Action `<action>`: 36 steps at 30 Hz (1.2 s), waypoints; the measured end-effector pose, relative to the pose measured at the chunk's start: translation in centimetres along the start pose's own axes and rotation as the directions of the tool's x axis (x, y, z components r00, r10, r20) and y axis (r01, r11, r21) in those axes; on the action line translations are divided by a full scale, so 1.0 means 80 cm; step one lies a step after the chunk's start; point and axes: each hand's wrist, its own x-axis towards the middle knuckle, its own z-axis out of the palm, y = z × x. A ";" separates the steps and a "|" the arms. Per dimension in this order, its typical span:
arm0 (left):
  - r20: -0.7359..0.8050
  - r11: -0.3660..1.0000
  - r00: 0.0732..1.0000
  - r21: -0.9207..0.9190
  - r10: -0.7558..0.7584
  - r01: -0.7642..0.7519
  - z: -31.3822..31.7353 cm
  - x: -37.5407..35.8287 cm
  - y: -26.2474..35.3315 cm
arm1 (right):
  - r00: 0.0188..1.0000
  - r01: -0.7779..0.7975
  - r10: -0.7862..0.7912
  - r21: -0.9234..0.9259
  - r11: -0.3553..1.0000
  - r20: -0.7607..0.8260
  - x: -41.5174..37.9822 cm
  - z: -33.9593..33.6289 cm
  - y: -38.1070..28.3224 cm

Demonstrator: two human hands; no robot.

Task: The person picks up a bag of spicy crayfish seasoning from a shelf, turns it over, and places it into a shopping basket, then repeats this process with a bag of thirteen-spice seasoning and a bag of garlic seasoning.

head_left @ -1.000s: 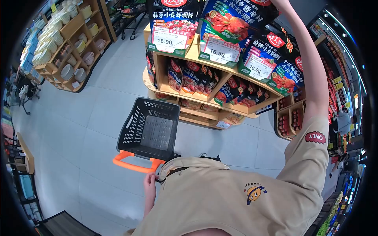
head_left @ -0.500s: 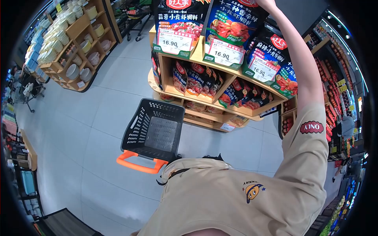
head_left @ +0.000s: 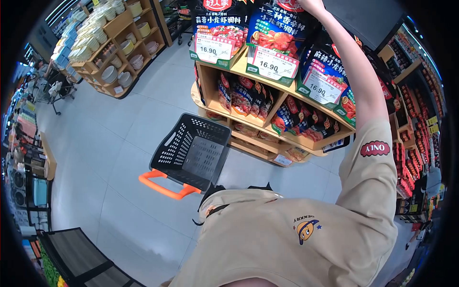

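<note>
My right hand [head_left: 311, 5] is at the top edge of the view, fingers closed at the upper right corner of a dark blue crayfish seasoning packet [head_left: 277, 36]. Part of the hand is cut off by the frame. That packet stands upright on the wooden display shelf [head_left: 210, 76], behind a price card [head_left: 271, 63] reading 16.90. To its left stands another seasoning packet [head_left: 221, 21]; a third packet [head_left: 330, 60] is to its right, below my forearm. My left hand is outside the view.
A black shopping basket [head_left: 221, 148] with an orange handle [head_left: 165, 186] stands on the floor before me. More packets [head_left: 241, 93] fill the lower compartments. A rack of crockery [head_left: 119, 50] stands at far left, a cart [head_left: 57, 91] beside it. Stocked shelves [head_left: 411, 134] line the right.
My view has turned a little, so the display and basket sit slightly differently in it. My right hand stays at the packet's top corner.
</note>
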 end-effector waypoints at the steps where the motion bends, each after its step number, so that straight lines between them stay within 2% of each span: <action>1: -0.011 1.000 1.000 -0.021 -0.009 0.009 0.007 -0.004 -0.007 | 0.998 0.020 -0.019 0.010 1.000 -0.052 -0.003 0.004 0.002; 2: -0.024 0.999 1.000 -0.042 -0.015 0.014 0.013 -0.008 -0.014 | 0.998 0.025 -0.024 0.023 0.999 -0.051 -0.003 0.010 0.009; 4: -0.047 0.996 0.998 -0.084 -0.030 0.026 0.025 -0.018 -0.028 | 0.979 0.119 -0.116 0.008 0.993 -0.167 -0.003 0.022 0.024; 5: -0.057 0.994 0.998 -0.108 -0.038 0.032 0.032 -0.022 -0.035 | 0.979 0.124 -0.119 0.020 0.992 -0.166 -0.003 0.026 0.032; 7: -0.077 0.987 0.996 -0.152 -0.055 0.042 0.042 -0.032 -0.049 | 0.996 0.075 -0.066 0.161 0.984 -0.059 -0.007 0.016 0.033; 11: -0.113 0.969 0.990 -0.240 -0.087 0.058 0.059 -0.049 -0.078 | 0.993 0.107 -0.099 0.135 0.985 -0.060 -0.009 0.022 0.052; 13: -0.131 0.953 0.985 -0.295 -0.108 0.066 0.065 -0.055 -0.094 | 0.967 0.201 -0.174 0.139 0.970 -0.184 -0.011 0.025 0.059; 16: -0.154 0.920 0.977 -0.385 -0.146 0.077 0.071 -0.065 -0.122 | 0.975 0.205 -0.178 0.229 0.952 -0.130 -0.017 0.014 0.054; 17: -0.159 0.905 0.974 -0.418 -0.161 0.081 0.072 -0.068 -0.132 | 0.991 0.130 -0.115 0.251 0.959 -0.075 -0.021 0.008 0.046; 18: -0.161 0.892 0.972 -0.445 -0.173 0.085 0.073 -0.069 -0.143 | 0.990 0.136 -0.121 0.258 0.957 -0.075 -0.024 0.005 0.043; 21: -0.154 0.831 0.966 -0.549 -0.207 0.091 0.067 -0.062 -0.184 | 0.993 0.113 -0.105 0.230 0.967 -0.047 -0.021 0.008 0.048; 23: -0.125 0.766 0.968 -0.636 -0.218 0.090 0.059 -0.047 -0.226 | 0.971 0.211 -0.184 0.186 0.960 -0.152 -0.016 0.017 0.059; 24: -0.100 0.725 0.971 -0.683 -0.217 0.092 0.052 -0.037 -0.251 | 0.970 0.218 -0.192 0.183 0.959 -0.147 -0.015 0.016 0.056; 26: -0.055 0.647 0.977 -0.757 -0.204 0.092 0.040 -0.021 -0.282 | 0.935 0.313 -0.303 0.026 0.950 -0.187 -0.020 0.013 0.049; 27: -0.042 0.629 0.981 -0.772 -0.192 0.089 0.032 -0.012 -0.289 | 0.936 0.311 -0.303 0.021 0.950 -0.181 -0.021 0.016 0.047; 29: -0.040 0.654 0.986 -0.752 -0.162 0.077 0.018 -0.010 -0.268 | 0.971 0.237 -0.237 -0.006 0.972 -0.042 -0.026 0.022 0.044; 30: -0.067 0.714 0.987 -0.698 -0.148 0.060 0.012 -0.017 -0.235 | 0.986 0.131 -0.129 -0.005 0.991 0.101 -0.031 0.012 0.027; 32: -0.120 0.818 0.986 -0.574 -0.119 0.029 0.014 -0.049 -0.123 | 0.978 0.210 -0.206 -0.182 0.961 0.039 -0.037 0.029 0.028; 34: -0.081 0.815 0.994 -0.579 -0.074 0.014 -0.014 -0.039 -0.091 | 0.990 0.107 -0.074 -0.299 0.948 0.121 -0.040 0.014 -0.007; 36: -0.067 0.853 0.998 -0.520 0.000 -0.035 -0.043 -0.026 -0.061 | 0.958 0.285 -0.261 -0.433 0.855 0.117 -0.020 0.049 0.029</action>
